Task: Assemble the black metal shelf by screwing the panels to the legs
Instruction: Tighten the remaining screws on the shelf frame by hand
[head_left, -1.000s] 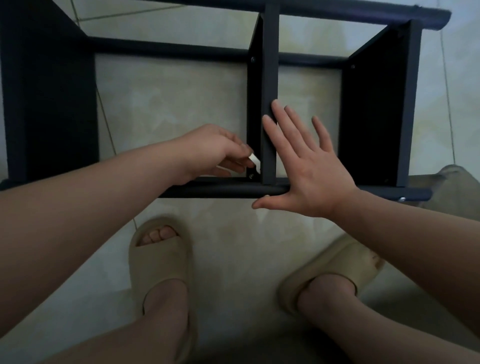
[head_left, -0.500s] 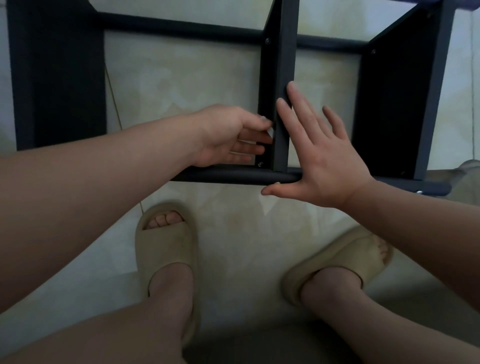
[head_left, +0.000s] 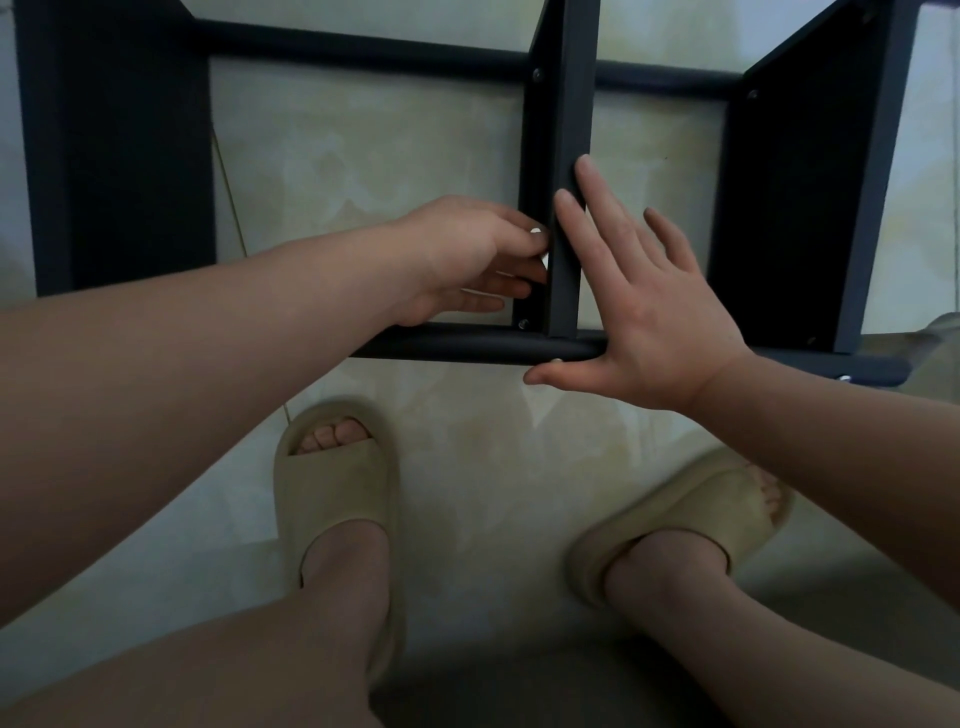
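Note:
The black metal shelf lies on its side on the floor, seen from above. Its near leg tube (head_left: 467, 349) runs left to right and the far leg tube (head_left: 363, 49) lies parallel behind. Three panels stand between them: a left panel (head_left: 124, 156), a middle panel (head_left: 563, 130) and a right panel (head_left: 800, 197). My left hand (head_left: 467, 260) pinches a small white piece (head_left: 540, 244) against the middle panel's left face, above a screw (head_left: 522, 324) at the lower corner. My right hand (head_left: 639, 301) lies flat against the middle panel's right side, fingers straight, thumb under the near leg.
Pale tiled floor (head_left: 363, 166) shows through the frame. My feet in beige slippers (head_left: 337, 499) stand just in front of the near leg, the other slipper (head_left: 691, 519) to the right. A second screw head (head_left: 844, 379) sits at the near leg's right end.
My left hand has risen along the middle panel's left face, away from the corner screw, still pinching the white piece. The right hand stays flat on the panel. The view has moved closer.

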